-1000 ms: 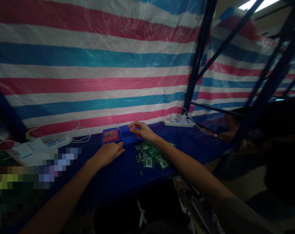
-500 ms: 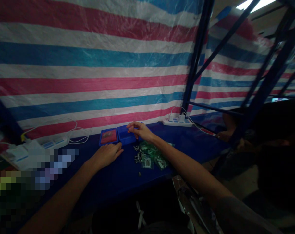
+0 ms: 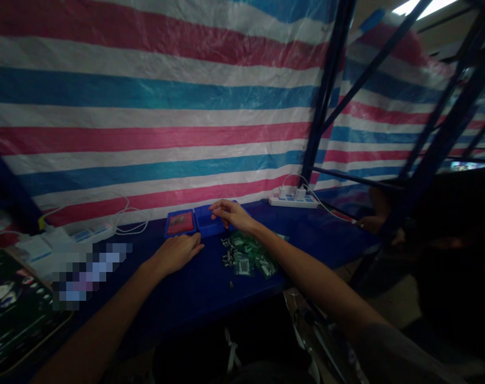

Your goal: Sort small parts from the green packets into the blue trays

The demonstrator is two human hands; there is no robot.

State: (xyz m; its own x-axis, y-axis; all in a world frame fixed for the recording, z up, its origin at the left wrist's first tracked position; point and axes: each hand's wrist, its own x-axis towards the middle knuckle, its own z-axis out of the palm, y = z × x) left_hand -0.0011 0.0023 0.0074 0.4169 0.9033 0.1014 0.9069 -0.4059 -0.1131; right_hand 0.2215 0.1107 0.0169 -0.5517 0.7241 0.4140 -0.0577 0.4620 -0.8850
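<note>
My left hand (image 3: 181,253) rests low over the blue table, just in front of a small blue tray (image 3: 167,233) with a red lining (image 3: 181,225). Its fingers curl together; whatever they hold, if anything, is hidden. Above a second blue tray (image 3: 215,232) is my right hand (image 3: 231,214), fingers bent and tips drawn close. I cannot make out anything between them. Beneath the right wrist lie small clear bags of metal parts (image 3: 244,265) in a greenish heap. Loose screws (image 3: 228,259) are scattered along the heap's left side.
One small part (image 3: 231,285) lies apart near the table's front edge. White power strips stand at back right (image 3: 293,200) and left (image 3: 92,232), with cables. A dark-screened device (image 3: 22,314) lies at lower left. Another person's hand (image 3: 370,222) shows at right, beyond blue frame bars (image 3: 318,128).
The view has shifted slightly, and the device at lower left shows more clearly. Both hands keep almost the same pose and place.
</note>
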